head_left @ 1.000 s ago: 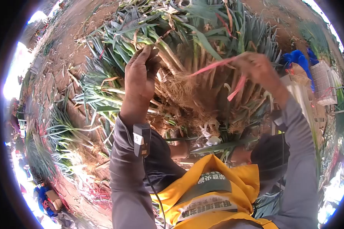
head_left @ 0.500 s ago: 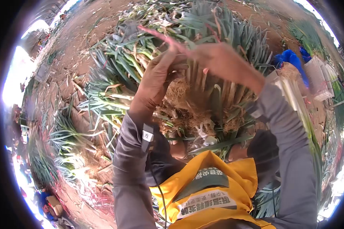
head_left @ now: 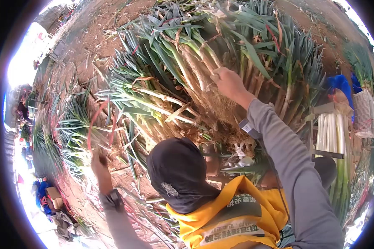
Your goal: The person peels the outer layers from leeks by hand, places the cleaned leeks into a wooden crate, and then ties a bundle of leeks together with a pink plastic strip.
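My left hand point(head_left: 102, 170) is out at the lower left, fingers closed on a red strip point(head_left: 90, 130) that loops upward above it. My right hand point(head_left: 232, 85) reaches into the heap at the centre, its fingers closed around a leek point(head_left: 212, 56) just above the roots. Many leeks lie fanned around it, green tops pointing outward and brown, hairy roots point(head_left: 220, 106) toward me. My right thumb and the far side of the grip are partly hidden.
My dark-clad knee point(head_left: 176, 170) and yellow apron point(head_left: 232, 211) are in front. Trimmed white leeks point(head_left: 334, 133) lie in a rack at right, beside a white crate point(head_left: 363, 114) and blue plastic point(head_left: 340, 87). More leeks point(head_left: 77, 124) lie on the ground at left.
My hands were together above the heap with the red strip. The left has swung down and left with the strip; the right has moved onto a leek. The view has shifted too.
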{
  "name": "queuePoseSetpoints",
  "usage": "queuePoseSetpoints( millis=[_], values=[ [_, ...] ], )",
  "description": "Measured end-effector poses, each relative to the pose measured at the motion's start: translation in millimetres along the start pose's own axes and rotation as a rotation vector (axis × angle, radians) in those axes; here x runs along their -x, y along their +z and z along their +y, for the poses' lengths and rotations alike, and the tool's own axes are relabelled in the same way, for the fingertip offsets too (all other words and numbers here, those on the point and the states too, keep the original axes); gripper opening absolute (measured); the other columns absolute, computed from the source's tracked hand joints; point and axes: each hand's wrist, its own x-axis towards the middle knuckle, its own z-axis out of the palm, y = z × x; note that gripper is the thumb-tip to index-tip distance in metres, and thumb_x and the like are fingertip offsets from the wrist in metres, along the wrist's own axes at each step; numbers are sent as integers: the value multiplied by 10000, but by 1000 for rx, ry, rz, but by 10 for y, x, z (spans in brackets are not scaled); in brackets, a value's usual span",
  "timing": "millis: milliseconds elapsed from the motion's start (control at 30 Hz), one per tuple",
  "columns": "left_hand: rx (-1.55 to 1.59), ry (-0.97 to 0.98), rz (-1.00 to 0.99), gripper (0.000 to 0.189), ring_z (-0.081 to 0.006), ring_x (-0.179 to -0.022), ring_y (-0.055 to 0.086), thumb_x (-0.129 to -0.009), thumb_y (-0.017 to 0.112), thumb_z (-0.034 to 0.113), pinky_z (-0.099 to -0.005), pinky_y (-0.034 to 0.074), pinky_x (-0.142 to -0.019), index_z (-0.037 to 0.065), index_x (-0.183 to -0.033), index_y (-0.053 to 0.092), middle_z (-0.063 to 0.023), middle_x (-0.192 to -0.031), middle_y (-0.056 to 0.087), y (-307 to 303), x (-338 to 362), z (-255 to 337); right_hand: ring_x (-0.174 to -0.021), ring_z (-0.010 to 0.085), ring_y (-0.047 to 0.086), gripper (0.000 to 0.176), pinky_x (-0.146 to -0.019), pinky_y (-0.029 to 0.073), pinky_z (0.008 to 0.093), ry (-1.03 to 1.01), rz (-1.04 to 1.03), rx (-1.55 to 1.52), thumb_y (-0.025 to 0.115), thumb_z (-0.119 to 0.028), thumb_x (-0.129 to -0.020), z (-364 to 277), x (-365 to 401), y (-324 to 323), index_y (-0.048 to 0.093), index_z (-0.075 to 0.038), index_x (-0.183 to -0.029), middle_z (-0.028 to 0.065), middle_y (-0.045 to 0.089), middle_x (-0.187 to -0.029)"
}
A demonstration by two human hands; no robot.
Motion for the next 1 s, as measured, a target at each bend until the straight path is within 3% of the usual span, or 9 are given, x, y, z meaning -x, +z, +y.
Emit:
queuePoseSetpoints(
  millis=[133,267,300,367,533,667,733,933,1000],
  values=[
    [-536,10,179,148,-169,-701,568,-955,645,207,-315,465,-646,63,-990,634,-32,-773,578,-1522,514,-949,-1033,352,674,321,-907,506,480,32,-57,189,588,-295,-995,-112,-231,469,656,-8,-1123,195,676,-1103],
    [-1655,581,-372,272,-305,-698,631,-898,655,227,-434,520,-675,27,-1081,641,-120,-777,629,-2499,991,-1656,-962,346,690,326,-843,525,482,148,-157,281,604,-312,-962,-42,-363,867,635,6,-1029,203,684,-1059],
    [-1472,735,-440,368,-317,-708,642,-882,684,248,-445,526,-698,7,-1155,627,-125,-779,637,-2240,1117,-1564,-940,351,692,333,-818,527,479,190,-126,298,614,-308,-946,-15,-392,948,632,9,-1044,200,691,-1033],
    [-1493,438,-530,586,-317,-755,645,-856,710,193,-451,518,-733,-52,-1356,528,-137,-750,619,-1822,1131,-1436,-906,317,688,354,-813,522,456,281,-365,104,632,-305,-920,-139,-551,560,622,15,-1073,183,694,-966],
    [105,-281,-144,181,-168,-923,640,-1017,598,228,-276,560,-802,54,-1029,645,-51,-997,647,-408,634,-951,-854,264,604,425,-774,466,416,264,-244,-509,634,-350,-916,35,-199,-466,680,50,-1052,112,623,-883],
    [-73,-116,-311,246,-137,-880,647,-1032,605,259,-248,534,-784,77,-1186,663,-16,-1000,673,787,415,-54,-1081,267,570,450,-980,419,378,-115,-428,-189,661,-246,-940,634,748,-954,602,16,-1301,123,593,-1095],
    [128,-122,-397,259,-139,-911,649,-1031,606,233,-254,532,-792,52,-1211,651,-25,-1029,678,1395,495,332,-1123,302,571,472,-1023,419,401,205,-387,-426,653,-153,-927,372,1245,-1180,555,0,-1362,142,585,-1181],
    [360,-224,-931,313,-232,-963,672,-1039,587,249,-299,564,-886,-42,-1154,598,-132,-1066,673,3296,1282,886,-1234,288,545,621,-1077,410,370,-273,42,-162,764,-10,-788,-425,1696,-2404,572,-82,-1374,129,588,-1292],
    [226,-339,-771,417,-291,-956,678,-1045,564,320,-387,604,-879,-78,-1166,539,-202,-1043,654,3815,1818,754,-1236,283,542,595,-1077,408,359,-105,37,-389,747,2,-796,-740,1902,-2680,584,-82,-1362,128,588,-1290]
  ],
)
